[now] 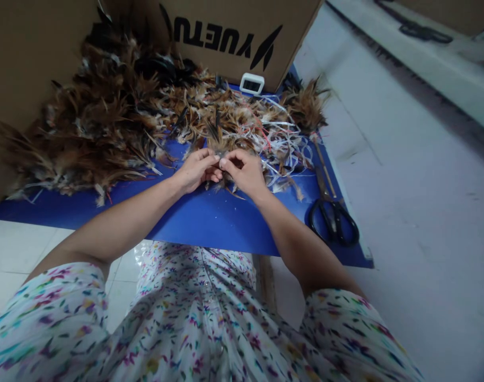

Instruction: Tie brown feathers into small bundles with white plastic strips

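My left hand [196, 171] and my right hand [245, 171] meet over the blue board [210, 217], fingertips pinched together on a small bunch of brown feathers [221, 148]. Both hands are closed on that bunch. A large heap of brown and black feathers [102, 116] lies just beyond and to the left of my hands. Tangled white and pink strips [281, 138] mix with the feathers to the right of my hands.
Black scissors [334, 220] lie on the board's right corner, with a thin stick [324, 167] above them. A feather bundle [305, 103] rests at the far right. A small white device [252, 83] stands against a cardboard box [234, 32]. More cardboard walls the left.
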The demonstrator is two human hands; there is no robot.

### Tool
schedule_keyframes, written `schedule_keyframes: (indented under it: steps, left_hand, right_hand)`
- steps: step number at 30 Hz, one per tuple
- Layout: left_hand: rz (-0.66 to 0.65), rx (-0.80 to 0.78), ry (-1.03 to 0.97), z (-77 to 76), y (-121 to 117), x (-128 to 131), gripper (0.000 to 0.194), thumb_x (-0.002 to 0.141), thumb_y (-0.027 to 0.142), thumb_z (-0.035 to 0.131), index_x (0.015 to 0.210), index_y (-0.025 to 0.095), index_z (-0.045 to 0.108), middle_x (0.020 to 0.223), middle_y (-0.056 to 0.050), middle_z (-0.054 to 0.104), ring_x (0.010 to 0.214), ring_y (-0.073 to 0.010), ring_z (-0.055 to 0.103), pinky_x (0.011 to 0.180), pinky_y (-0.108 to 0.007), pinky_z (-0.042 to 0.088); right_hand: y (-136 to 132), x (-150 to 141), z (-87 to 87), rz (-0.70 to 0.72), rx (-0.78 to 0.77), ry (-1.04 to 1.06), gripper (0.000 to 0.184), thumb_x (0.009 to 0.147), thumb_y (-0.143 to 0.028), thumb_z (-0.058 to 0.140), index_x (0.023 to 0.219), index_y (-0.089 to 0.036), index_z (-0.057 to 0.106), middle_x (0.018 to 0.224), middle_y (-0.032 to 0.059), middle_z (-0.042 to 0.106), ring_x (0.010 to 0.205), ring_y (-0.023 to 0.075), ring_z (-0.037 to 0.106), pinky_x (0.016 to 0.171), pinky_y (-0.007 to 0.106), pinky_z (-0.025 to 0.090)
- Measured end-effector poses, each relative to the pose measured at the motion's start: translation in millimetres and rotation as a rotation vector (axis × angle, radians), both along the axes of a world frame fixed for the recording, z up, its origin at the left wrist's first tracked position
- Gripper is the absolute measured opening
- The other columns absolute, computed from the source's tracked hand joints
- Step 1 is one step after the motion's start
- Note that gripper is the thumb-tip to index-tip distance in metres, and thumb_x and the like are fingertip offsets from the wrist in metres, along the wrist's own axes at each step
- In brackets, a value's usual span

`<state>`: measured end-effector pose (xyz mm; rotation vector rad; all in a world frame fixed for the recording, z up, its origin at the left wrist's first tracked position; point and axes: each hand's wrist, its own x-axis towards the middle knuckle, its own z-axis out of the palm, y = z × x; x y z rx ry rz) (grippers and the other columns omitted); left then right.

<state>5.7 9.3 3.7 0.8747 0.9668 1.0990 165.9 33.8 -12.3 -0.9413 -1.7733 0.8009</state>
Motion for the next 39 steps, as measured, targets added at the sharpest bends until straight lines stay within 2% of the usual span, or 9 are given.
schedule_keyframes:
  steps: [3,8,13,19,25,29,34,36,39]
  left_hand:
    - [-0.011,0.018,-0.002,-0.6,-0.7,-0.2,0.023,0.085,0.015,0.073,0.085,0.017,0.05,0.064,0.003,0.066,0.05,-0.009,0.064,0.049,-0.018,0.051]
    - [-0.014,0.067,-0.022,-0.8,-0.9,-1.9,0.034,0.073,0.011,0.084,0.093,0.014,0.056,0.062,0.005,0.065,0.05,-0.0084,0.063,0.05,-0.019,0.052]
    - [0.055,0.149,0.018,0.2,1.3,-8.5,0.042,0.065,0.017,0.089,0.093,0.016,0.058,0.067,0.005,0.068,0.048,-0.0067,0.059,0.048,-0.019,0.048]
    - [0.324,0.33,0.144,11.1,12.1,-30.5,0.035,0.07,0.016,0.083,0.088,0.021,0.054,0.068,0.006,0.068,0.044,-0.0059,0.052,0.042,-0.021,0.037]
    - [0.691,0.538,0.341,27.9,27.3,-62.2,0.034,0.079,0.003,0.075,0.084,0.022,0.047,0.061,0.012,0.056,0.042,-0.003,0.048,0.044,-0.022,0.033]
    - [0.893,0.525,0.449,32.8,41.3,-93.8,0.035,0.085,-0.009,0.062,0.084,0.021,0.043,0.057,0.015,0.047,0.04,-0.0016,0.045,0.041,-0.022,0.032]
    - [1.179,0.383,0.794,36.7,46.0,-145.6,0.029,0.083,-0.009,0.058,0.09,0.017,0.049,0.071,0.01,0.051,0.051,-0.0035,0.048,0.05,-0.022,0.04]
    - [1.227,0.335,1.004,38.8,40.2,-161.4,0.025,0.081,-0.006,0.062,0.088,0.017,0.053,0.078,0.006,0.056,0.066,-0.006,0.053,0.069,-0.023,0.047]
    - [1.155,0.202,1.213,40.8,28.9,-172.7,0.019,0.08,0.001,0.064,0.081,0.017,0.056,0.077,0.003,0.056,0.076,-0.0112,0.052,0.087,-0.029,0.044]
  right_hand:
    - [-0.2,0.0,-0.6,0.005,0.026,0.001,0.016,0.084,-0.031,0.064,0.074,-0.02,0.066,0.074,-0.0009,0.066,0.071,0.0131,0.058,0.072,0.031,0.044]
    - [0.3,0.0,1.5,-0.019,-0.045,0.04,0.015,0.084,-0.032,0.063,0.075,-0.019,0.066,0.07,-0.0018,0.067,0.065,0.0122,0.058,0.069,0.029,0.045]
    - [2.7,3.0,3.9,-0.089,0.0,0.014,0.014,0.084,-0.031,0.063,0.077,-0.019,0.066,0.07,-0.0026,0.065,0.065,0.0117,0.055,0.067,0.028,0.044]
    - [2.8,9.3,1.8,-0.042,0.147,-0.224,0.005,0.084,-0.022,0.063,0.085,-0.019,0.067,0.083,0.0013,0.068,0.075,0.0155,0.061,0.077,0.032,0.049]
    - [-6.0,4.7,-1.5,0.023,0.214,-0.664,0.035,0.085,-0.025,0.071,0.118,-0.015,0.07,0.116,0.0146,0.071,0.114,0.0322,0.063,0.101,0.048,0.048]
    - [-5.8,3.5,-0.8,0.029,0.189,-0.733,0.027,0.09,-0.015,0.061,0.114,-0.013,0.072,0.114,0.0152,0.073,0.111,0.0315,0.066,0.101,0.046,0.049]
    - [4.4,11.3,-2.1,-0.035,0.183,-0.534,0.024,0.088,-0.009,0.055,0.102,-0.016,0.073,0.107,0.0121,0.075,0.103,0.0266,0.069,0.097,0.044,0.052]
    - [8.7,15.5,-3.3,-0.093,0.199,-0.423,0.022,0.085,-0.01,0.057,0.099,-0.019,0.072,0.105,0.0101,0.075,0.101,0.0258,0.069,0.096,0.044,0.052]
    - [12.8,20.0,-3.9,-0.164,0.209,-0.288,0.02,0.082,-0.012,0.059,0.095,-0.022,0.071,0.101,0.0072,0.075,0.098,0.024,0.068,0.094,0.043,0.053]
